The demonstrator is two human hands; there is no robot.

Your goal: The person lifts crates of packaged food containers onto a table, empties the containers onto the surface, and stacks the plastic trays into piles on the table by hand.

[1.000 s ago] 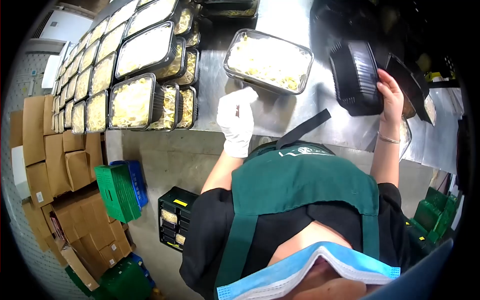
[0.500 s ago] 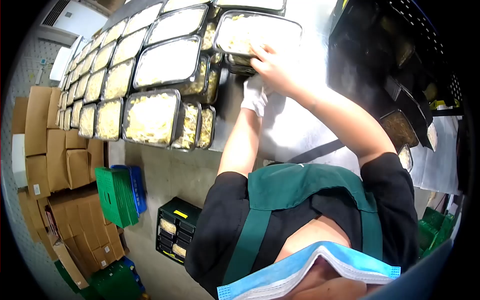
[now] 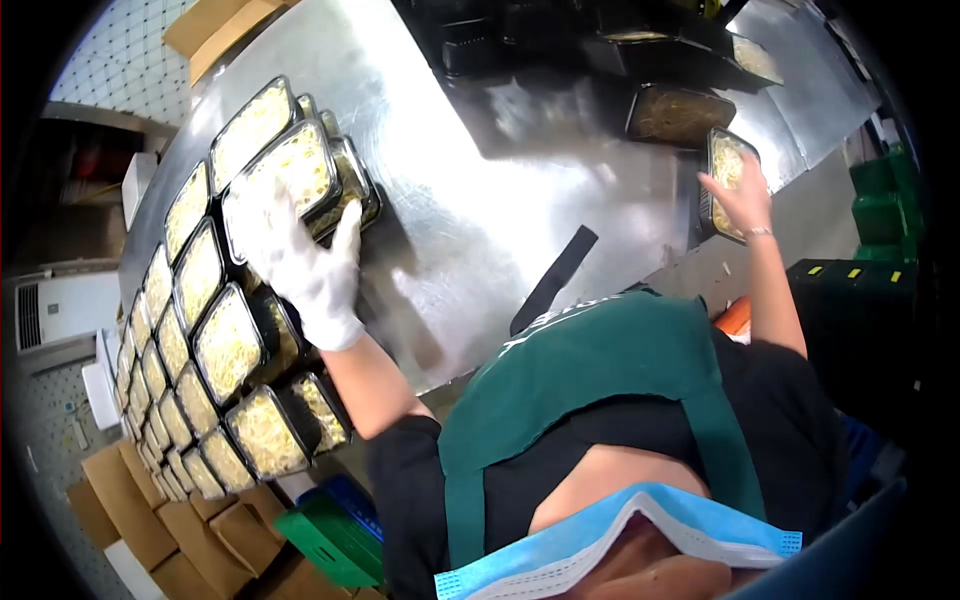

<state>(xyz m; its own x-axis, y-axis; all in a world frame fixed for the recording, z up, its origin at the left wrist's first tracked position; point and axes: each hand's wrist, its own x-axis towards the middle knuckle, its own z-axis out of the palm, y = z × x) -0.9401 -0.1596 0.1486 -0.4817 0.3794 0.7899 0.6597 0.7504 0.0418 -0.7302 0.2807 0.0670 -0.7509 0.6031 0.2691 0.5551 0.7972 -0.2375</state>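
My left hand [image 3: 310, 265], in a white glove, lies over a clear-lidded black tray of bean sprouts [image 3: 305, 160] on top of a stack. Its fingers are stretched out and the thumb is apart, beside the tray's near edge. At the table's right edge my bare right hand [image 3: 745, 197] grips another tray of bean sprouts [image 3: 728, 150], thumb on the left side; its other fingers are partly hidden. Beyond that tray lies a dark tray with brownish contents [image 3: 680, 115].
Rows of stacked sprout trays [image 3: 228, 342] fill the table's left side. Black crates [image 3: 480, 45] stand at the back of the metal table [image 3: 430, 200]. A dark strip [image 3: 555, 280] lies near the front edge. Cardboard boxes [image 3: 205, 540] and green crates [image 3: 330, 535] are at lower left.
My view has turned to the right. My hands, earlier together at one stack, are now apart: the left lies on a stack, the right has moved to a tray at the right.
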